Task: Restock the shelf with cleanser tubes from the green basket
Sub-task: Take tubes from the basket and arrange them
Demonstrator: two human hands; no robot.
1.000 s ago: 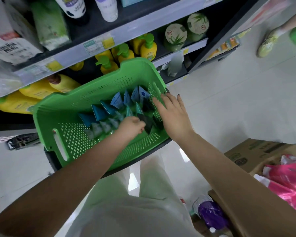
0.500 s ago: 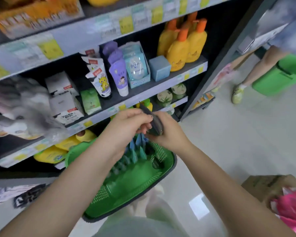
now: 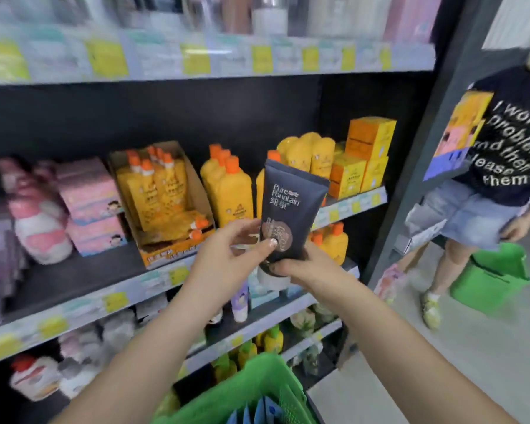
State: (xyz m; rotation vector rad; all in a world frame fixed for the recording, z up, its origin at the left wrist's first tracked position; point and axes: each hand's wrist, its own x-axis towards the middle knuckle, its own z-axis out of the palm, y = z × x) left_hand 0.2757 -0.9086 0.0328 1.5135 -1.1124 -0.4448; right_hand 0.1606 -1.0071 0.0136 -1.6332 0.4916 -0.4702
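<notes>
The green basket (image 3: 251, 390) sits nearest, at the bottom, with blue tubes (image 3: 259, 413) standing inside. Above it, the left hand (image 3: 227, 264) pinches a dark cleanser tube (image 3: 288, 206) at its lower part, and the right hand (image 3: 306, 269) grips its bottom end. The tube stands upright before the shelf edge (image 3: 153, 280), in front of orange-capped yellow bottles (image 3: 230, 194).

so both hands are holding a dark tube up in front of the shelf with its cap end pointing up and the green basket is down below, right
Not quite. In the head view the dark tube is held with its flat crimped end up; the cap end is down, gripped by the right hand. The rest holds: the left hand also holds it, thumb on its front, before the shelf, with the green basket below.
</notes>
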